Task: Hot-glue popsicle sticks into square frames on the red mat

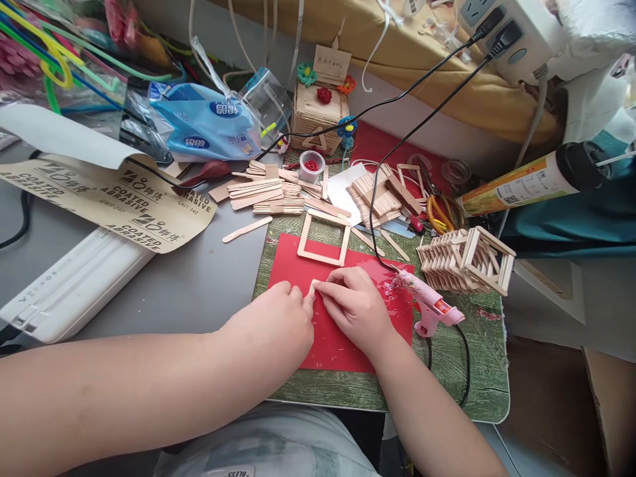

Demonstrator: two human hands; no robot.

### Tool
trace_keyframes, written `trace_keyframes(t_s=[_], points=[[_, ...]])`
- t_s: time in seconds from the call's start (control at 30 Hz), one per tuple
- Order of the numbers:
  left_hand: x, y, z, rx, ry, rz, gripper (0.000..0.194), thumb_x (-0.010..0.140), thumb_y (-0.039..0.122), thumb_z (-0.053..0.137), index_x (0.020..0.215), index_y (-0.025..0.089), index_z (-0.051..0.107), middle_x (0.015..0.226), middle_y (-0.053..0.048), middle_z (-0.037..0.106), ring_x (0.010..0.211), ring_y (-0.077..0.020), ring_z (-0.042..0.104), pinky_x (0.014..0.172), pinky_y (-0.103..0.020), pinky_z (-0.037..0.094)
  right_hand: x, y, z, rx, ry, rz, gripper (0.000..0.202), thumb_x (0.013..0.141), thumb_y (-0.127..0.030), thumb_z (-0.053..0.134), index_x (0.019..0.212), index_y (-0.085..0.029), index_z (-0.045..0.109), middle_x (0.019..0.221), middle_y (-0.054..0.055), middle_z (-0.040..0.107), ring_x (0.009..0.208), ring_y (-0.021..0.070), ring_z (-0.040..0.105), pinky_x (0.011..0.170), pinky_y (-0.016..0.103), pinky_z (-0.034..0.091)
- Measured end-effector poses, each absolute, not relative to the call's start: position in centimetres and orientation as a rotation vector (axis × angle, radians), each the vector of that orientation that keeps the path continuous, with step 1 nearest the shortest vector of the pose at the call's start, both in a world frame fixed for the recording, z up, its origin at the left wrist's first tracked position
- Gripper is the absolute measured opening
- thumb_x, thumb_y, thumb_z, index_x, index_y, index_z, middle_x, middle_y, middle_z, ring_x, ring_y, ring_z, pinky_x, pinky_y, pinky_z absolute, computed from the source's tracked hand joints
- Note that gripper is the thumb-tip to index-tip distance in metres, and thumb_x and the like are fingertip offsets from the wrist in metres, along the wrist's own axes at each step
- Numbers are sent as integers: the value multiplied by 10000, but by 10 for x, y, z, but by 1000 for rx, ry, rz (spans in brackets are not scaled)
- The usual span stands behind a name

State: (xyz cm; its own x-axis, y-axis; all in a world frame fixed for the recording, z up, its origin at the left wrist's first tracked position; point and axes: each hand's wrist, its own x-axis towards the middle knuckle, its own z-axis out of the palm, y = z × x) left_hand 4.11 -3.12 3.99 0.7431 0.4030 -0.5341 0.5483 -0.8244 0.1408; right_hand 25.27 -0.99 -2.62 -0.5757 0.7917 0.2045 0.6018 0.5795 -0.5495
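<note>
From my remote seat I see close fingertip work at the centre of the frame: the left hand (285,321) and the right hand (358,310) both have their fingers drawn narrow around a small wooden piece (313,287), over the red sheet (325,354). The fingers hide most of it, so I can't tell its full shape. I judge that moving it from this pinch calls for a light, steady touch. Just above lies a flat square frame (322,258) of pale, smooth, round-ended sticks. At right, a ribbed, many-sided stick tower (450,262) leans near the glossy pink glue gun (428,296), beside stringy dried glue, on a streaky green mat (342,392).
</note>
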Motion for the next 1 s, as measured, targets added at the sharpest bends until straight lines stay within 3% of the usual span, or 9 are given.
trace_keyframes(t_s=[0.63,0.87,1.0], points=[[41,-30,40,2647,731,-731,512,899,309,729,1392,173,732,1568,-251,574,1156,-359,683,808,-417,485,253,-10,-22,-1111,-2351,589,215,1033,-162,631,1175,-236,774,1041,90,711,942,239,621,823,420,538],[42,-20,51,2589,687,-806,679,815,312,824,1460,158,678,1649,-230,491,1153,-340,697,835,-410,499,283,-28,28,-1380,-2265,505,125,1034,-173,660,1081,-242,752,1016,60,742,973,235,680,901,430,557],[40,-16,50,2588,693,-780,797,770,323,857,1511,145,627,1661,-210,486,1180,-345,693,869,-420,514,298,-52,22,-1365,-2445,496,193,1057,-172,616,1204,-209,737,1094,95,752,995,253,672,882,434,562]])
